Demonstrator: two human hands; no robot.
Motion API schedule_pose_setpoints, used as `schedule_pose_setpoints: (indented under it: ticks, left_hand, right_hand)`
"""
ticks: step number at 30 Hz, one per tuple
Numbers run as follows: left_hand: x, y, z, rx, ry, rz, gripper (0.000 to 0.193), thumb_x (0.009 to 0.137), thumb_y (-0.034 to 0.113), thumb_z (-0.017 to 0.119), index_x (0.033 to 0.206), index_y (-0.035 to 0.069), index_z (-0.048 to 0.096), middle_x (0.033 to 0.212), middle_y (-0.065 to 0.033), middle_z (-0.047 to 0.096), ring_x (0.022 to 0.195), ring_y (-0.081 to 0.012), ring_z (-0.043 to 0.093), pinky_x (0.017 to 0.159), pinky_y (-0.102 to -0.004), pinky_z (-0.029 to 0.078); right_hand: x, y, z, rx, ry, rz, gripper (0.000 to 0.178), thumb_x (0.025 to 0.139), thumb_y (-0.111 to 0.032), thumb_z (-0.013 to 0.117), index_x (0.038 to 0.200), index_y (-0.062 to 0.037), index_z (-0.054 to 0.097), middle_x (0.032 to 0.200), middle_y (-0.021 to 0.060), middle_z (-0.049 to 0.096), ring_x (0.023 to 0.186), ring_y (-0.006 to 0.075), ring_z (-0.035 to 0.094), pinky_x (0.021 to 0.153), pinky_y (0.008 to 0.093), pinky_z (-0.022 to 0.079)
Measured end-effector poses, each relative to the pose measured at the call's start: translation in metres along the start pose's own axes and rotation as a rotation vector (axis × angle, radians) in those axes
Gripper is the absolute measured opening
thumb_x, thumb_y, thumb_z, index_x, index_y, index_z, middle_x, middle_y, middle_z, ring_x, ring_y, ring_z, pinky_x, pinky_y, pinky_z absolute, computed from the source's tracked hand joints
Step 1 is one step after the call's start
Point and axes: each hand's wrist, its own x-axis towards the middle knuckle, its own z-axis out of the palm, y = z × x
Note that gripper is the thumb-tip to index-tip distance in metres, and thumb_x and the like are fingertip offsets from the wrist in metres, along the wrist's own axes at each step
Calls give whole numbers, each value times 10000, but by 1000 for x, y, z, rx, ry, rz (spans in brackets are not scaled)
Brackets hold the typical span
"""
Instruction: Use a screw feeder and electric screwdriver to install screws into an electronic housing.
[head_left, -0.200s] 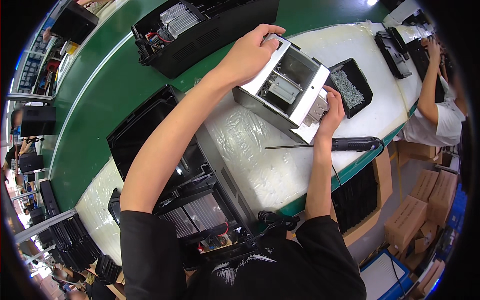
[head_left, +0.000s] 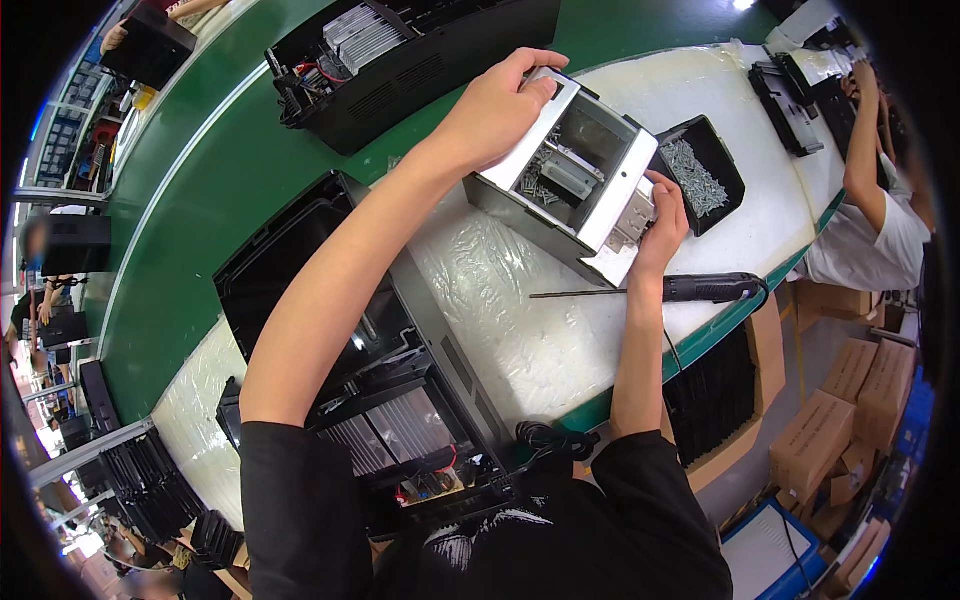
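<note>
"Over the film-covered worktop [head_left: 480, 290], where is the silver-and-black box [head_left: 625, 192], and how is it held?"

"Just left of the black tray [head_left: 736, 165] of screws [head_left: 695, 178]. Left hand [head_left: 508, 108]: grip closed on the far left corner, thumb on top. Right hand [head_left: 665, 228]: grip closed around the near right end, at the metal bracket [head_left: 632, 220]. Whether the underside rests on the film, cannot tell."

"Risks?"

"Judged, not observed. Small loose metal pieces [head_left: 540, 188], apparently screws, lie inside beside a pale block [head_left: 570, 180]; a steep tilt could spill or wedge them. Right hand sits close to the tray; a careless swing could tip it. The electric screwdriver [head_left: 708, 288] lies by the worktop's edge, right forearm crossing above its shaft; a snagged cord could drag it off. Slick film might let the box slide if one hand slackens."

"Writing?"

"Cartons [head_left: 812, 445] on the floor carry dark print, too small to read. Black shirt [head_left: 590, 540]: pale graphic, no words made out. Box: no legible label."
</note>
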Motion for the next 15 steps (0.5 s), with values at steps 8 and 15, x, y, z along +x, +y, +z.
schedule_pose_setpoints:
  ticks: [8,15]
  left_hand:
    - [2,-3,0,-4,13,16,346,998,204,503,1315,74,552,1056,-53,606,945,-108,535,868,-246,429]
    - [7,-1,2,2,29,-13,333,957,212,536,1236,33,571,1016,-52,598,920,-102,538,831,-240,431]
  right_hand:
    - [0,0,0,-1,0,-3,264,966,-131,474,1023,50,657,944,55,647,856,101,559,801,232,434]
    - [0,-1,0,-5,0,-1,266,966,-133,473,1024,48,660,944,55,647,853,102,559,800,232,434]
